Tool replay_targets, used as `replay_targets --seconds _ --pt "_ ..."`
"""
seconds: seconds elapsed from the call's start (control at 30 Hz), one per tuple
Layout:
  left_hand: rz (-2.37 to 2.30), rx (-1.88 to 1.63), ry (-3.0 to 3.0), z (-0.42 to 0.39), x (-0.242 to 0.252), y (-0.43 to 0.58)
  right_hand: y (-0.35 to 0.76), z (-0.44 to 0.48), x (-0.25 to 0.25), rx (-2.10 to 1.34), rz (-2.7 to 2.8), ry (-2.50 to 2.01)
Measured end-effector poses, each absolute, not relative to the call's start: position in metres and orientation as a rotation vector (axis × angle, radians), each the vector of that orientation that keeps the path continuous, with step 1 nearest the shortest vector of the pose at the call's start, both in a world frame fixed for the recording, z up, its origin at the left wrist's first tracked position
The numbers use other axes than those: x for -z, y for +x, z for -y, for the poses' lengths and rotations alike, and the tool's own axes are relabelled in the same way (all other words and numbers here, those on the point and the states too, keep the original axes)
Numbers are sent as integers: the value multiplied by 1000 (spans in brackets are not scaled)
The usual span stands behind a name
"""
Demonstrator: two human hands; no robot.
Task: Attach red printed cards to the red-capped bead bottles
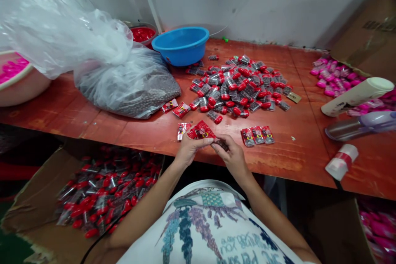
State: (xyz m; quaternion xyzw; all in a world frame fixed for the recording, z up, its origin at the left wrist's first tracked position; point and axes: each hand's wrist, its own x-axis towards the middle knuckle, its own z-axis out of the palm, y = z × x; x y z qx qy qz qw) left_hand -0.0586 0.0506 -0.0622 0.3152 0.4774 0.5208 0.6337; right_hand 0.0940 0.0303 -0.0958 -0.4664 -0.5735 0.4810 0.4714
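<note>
At the table's near edge my left hand (188,148) pinches a small red printed packet (202,131). Beside it, my right hand (230,152) is closed on a small dark-filled capsule (221,144) whose end touches the packet. Three more red packets (258,135) lie in a row just right of my hands, and one (183,129) lies just left. A heap of clear, red-capped capsules filled with dark beads (239,86) lies farther back on the red-brown table (297,161).
A clear plastic bag of dark beads (133,90) sits left of the heap, with a blue bowl (181,45) and a bowl of red caps (142,34) behind. Pink capsules (332,76), bottles (355,97) and a tape roll (342,161) lie at right. A cardboard box of finished capsules (105,189) stands below left.
</note>
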Motion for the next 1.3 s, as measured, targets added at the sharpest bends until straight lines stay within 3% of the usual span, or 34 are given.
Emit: replay_targets --seconds 0.13,0.33,0.43,0.6,0.83,1.07,1.3 --pt "-1134 -1191 805 -51 62 -56 91 -26 99 -1048 1454 -1203" --pt "-1129 -1197 642 -51 57 -60 96 -28 98 -1523 1149 -1007" --pt "-1089 -1183 596 -48 56 -61 96 -28 94 -1605 969 -958" --pt "-995 -1103 615 -45 53 -59 92 -25 94 -1599 850 -933" --pt "-1090 -1342 612 -47 57 -52 91 -16 96 -1209 1071 -1056" --pt "-1098 -1255 704 -46 57 -57 89 -16 91 -1502 844 -962" --pt "-1145 -1210 813 -44 58 -50 84 -20 98 -1370 1042 -985"
